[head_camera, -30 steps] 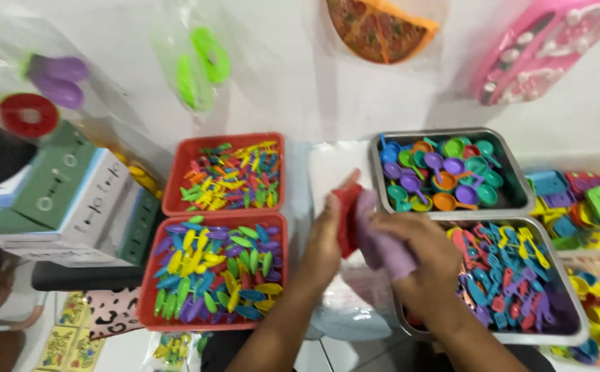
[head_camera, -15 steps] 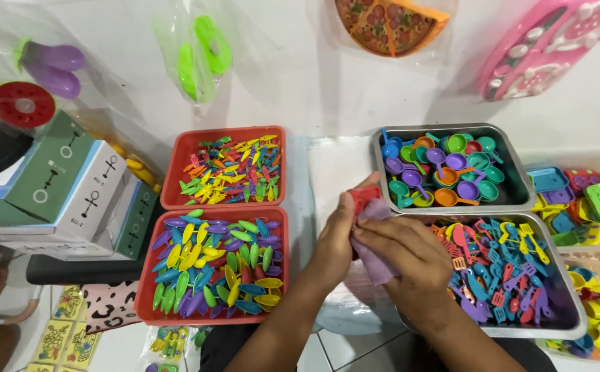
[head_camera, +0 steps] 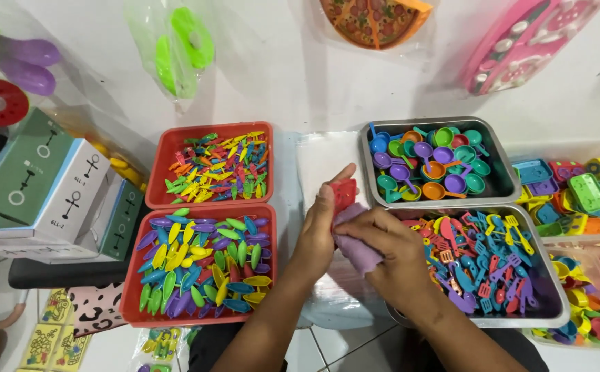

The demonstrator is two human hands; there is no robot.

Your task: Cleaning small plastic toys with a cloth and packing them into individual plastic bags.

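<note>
My left hand (head_camera: 316, 231) grips a small red plastic toy piece (head_camera: 343, 193) at the middle of the view, thumb raised beside it. My right hand (head_camera: 391, 256) holds a purple toy piece (head_camera: 357, 248) pressed against the red one, the two hands touching. Both sit over a clear plastic bag (head_camera: 322, 160) lying between the trays. Left of my hands is a red tray of colourful oval pieces (head_camera: 201, 260). To their right stands a metal tray of small toy utensils (head_camera: 500, 270).
A second red tray (head_camera: 211, 165) holds small colourful pieces; a metal tray (head_camera: 435, 163) holds toy pans. Bins of toy dishes (head_camera: 570, 191) stand far right. Green and white boxes (head_camera: 41, 186) sit left. Bagged toys (head_camera: 173, 40) lie along the top.
My hands have lowered and drawn closer together. The purple piece has moved down from beside the red piece into my right hand's grip.
</note>
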